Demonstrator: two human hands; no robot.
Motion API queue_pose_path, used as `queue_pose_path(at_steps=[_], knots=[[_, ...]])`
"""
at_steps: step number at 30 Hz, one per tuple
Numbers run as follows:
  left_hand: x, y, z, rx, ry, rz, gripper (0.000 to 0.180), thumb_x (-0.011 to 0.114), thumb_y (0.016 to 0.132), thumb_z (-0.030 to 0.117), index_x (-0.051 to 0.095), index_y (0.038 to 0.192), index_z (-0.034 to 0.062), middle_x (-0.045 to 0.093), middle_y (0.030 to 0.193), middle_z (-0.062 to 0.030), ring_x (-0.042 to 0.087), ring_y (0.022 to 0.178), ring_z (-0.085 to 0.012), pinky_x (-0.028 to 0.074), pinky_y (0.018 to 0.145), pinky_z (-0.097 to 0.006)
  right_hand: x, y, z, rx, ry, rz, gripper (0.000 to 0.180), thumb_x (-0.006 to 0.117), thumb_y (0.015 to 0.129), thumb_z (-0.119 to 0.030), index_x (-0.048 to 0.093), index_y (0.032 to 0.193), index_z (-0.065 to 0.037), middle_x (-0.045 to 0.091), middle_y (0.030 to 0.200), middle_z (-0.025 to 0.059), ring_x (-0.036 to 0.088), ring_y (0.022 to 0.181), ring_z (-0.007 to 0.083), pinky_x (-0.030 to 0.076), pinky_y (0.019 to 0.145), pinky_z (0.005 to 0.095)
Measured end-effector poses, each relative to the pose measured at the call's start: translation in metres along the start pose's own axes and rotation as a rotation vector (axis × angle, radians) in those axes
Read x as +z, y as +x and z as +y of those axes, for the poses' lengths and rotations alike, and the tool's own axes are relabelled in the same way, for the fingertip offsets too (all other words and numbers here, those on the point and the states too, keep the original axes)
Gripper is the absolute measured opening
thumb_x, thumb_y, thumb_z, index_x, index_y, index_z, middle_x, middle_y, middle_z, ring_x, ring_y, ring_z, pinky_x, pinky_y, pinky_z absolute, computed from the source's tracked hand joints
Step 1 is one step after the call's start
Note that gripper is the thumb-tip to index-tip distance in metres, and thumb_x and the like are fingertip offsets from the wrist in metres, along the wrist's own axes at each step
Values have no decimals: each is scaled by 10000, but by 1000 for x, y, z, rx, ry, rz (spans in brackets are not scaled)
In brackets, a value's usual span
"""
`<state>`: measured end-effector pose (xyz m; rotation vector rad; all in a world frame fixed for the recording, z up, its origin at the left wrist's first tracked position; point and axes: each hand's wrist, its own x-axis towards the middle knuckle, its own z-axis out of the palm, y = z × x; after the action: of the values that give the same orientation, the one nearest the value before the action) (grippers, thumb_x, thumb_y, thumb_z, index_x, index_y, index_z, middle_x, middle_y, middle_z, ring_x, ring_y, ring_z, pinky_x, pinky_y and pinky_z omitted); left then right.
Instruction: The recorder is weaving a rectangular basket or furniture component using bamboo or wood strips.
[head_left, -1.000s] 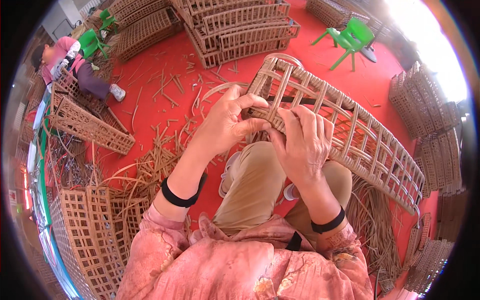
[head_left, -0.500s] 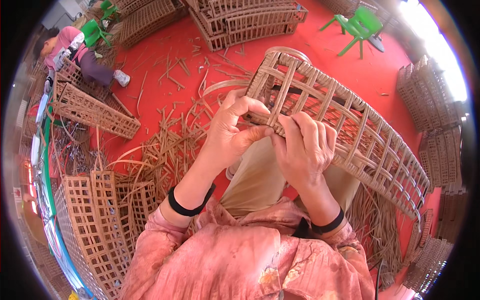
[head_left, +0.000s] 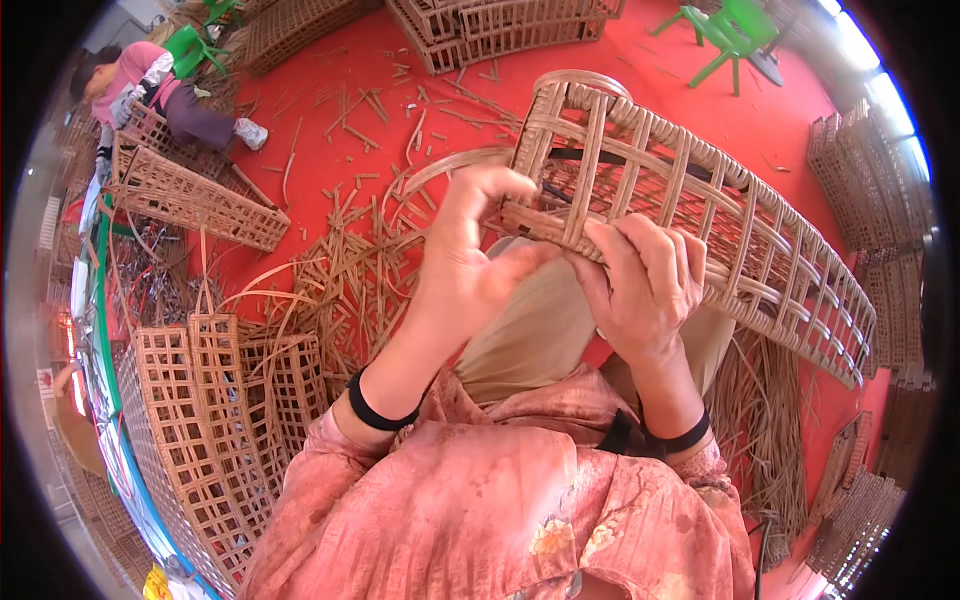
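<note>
A long brown wicker basket with an open lattice side and wrapped edges slants across my lap, its narrow end up toward the middle. My right hand grips the lower wrapped edge near that end, fingers curled over it. Beside the same corner is my left hand, its thumb and forefinger spread apart and slightly blurred. The forefinger is close to the basket's end; the other fingers are partly hidden. A loose flat strip curves away to the left from behind this hand.
Cut strip pieces litter the red floor. Lattice panels stand at my left, long strips lie at my right. Finished baskets and a green chair are farther off. Another person works on a basket at upper left.
My left thumb has come away from the basket's edge, and the left hand has opened. My right hand keeps its grip. The whole view has shifted slightly.
</note>
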<state>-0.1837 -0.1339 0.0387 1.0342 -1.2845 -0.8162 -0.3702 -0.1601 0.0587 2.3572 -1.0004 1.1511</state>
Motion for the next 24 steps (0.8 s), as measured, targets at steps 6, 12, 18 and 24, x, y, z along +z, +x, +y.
queue_pose_path(at_steps=[6,12,18,24], knots=[[-15,11,-13,188,172,2,489,851,771,184,615,1179,56,570,1163,-102,587,1131,-234,510,957,-376,11,5,12,21,26,30,353,852,672,-196,728,994,-122,608,1005,3,617,842,181,455,791,352],[-9,19,0,319,485,-24,441,830,782,123,671,1193,104,566,1192,-113,579,1165,-264,517,950,-386,9,8,11,42,54,33,391,860,649,-174,719,1008,-110,604,1024,5,618,856,186,452,798,363],[-7,18,-1,396,641,25,407,817,787,93,689,1173,119,580,1153,-117,614,1089,-274,549,867,-379,10,7,12,46,89,67,407,866,627,-165,710,997,-102,605,1031,6,619,869,187,450,805,366],[-1,14,-9,370,665,51,416,806,793,30,693,1188,100,591,1117,-103,656,982,-234,560,798,-331,14,6,17,35,101,72,375,854,649,-169,706,985,-93,598,994,6,613,855,184,447,798,363]])
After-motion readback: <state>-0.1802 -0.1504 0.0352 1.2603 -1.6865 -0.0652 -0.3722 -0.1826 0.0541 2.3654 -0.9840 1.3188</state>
